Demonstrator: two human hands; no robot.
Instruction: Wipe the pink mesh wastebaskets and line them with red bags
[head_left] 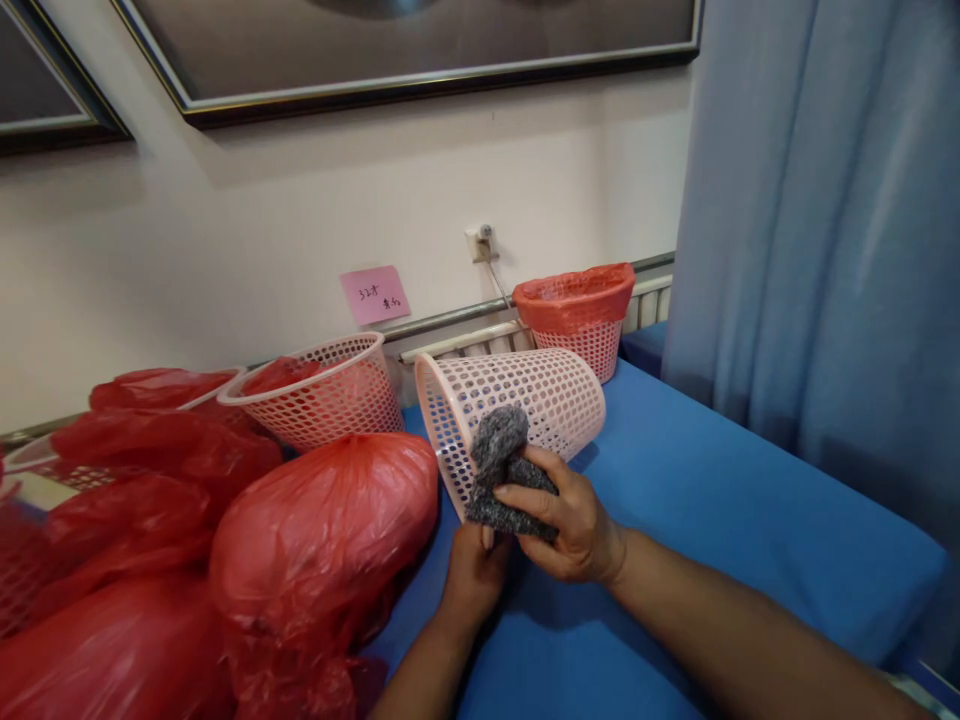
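A blue curtain [825,250] hangs down the right side. Beside it a blue bed [712,520] carries everything else. On the wall above is a dark-framed picture [420,50], cut off by the top edge.

Stuffed red bags [322,540] are heaped over the left of the bed, the nearest one touching the basket's mouth. The basket [555,395] is pink, holed plastic. It lies on its side in the middle of the bed, with its open rim turned toward the camera.

Behind it to the left a tilted basket [330,395] holds some red bag. Farther back to the right a lined basket [581,330] stands upright, with a red bag folded over its rim.

The right hand [574,530] is clamped on a grey cloth [499,445], fingers wrapped over the bunched lower part, pressing it against the basket's rim (the top of the cloth bulges up over the mesh). The left hand [469,575] sits just below, at the rim's lowest edge. Its fingers are hidden under the cloth, so I cannot tell whether they grip.

A pink note [374,294] is stuck to the wall, with a socket [480,240] to its right.
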